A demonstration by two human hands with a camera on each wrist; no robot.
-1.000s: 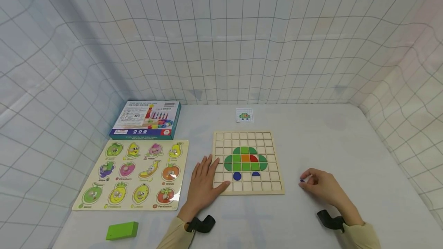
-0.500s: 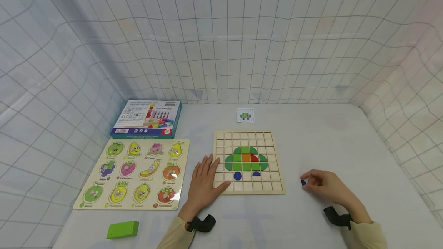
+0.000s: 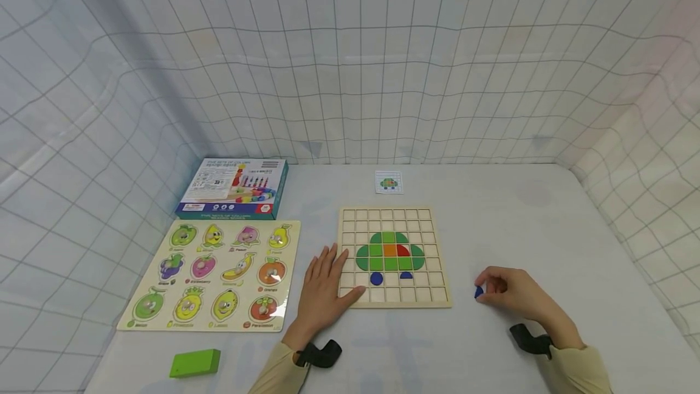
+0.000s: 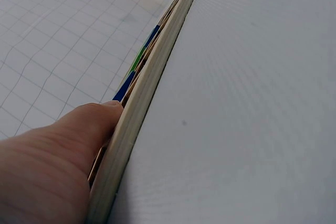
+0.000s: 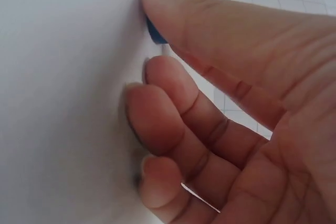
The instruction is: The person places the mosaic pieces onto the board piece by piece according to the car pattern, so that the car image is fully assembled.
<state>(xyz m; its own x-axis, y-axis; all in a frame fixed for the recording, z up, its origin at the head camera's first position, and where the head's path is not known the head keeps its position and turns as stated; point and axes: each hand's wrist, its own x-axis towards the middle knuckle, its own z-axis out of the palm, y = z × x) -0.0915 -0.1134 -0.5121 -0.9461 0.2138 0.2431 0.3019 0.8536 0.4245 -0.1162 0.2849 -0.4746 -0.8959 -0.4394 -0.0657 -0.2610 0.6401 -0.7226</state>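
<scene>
Pinching small flat blue wooden piece (image 3: 479, 292) in right hand (image 3: 511, 294) fingertips; light, rigid, slippery, best gripped by edges. Left hand (image 3: 324, 289) fingers spread, steadying wooden grid board (image 3: 440, 260).

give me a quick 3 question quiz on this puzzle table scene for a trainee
1. True or false: the left hand lies with straight fingers at the left edge of the wooden grid board.
2. What does the right hand pinch?
A. the green block
B. a small blue piece
C. the pattern card
3. Fill in: the fruit puzzle lies to the ____ of the grid board, seen from the head camera.

Key
1. True
2. B
3. left
</scene>
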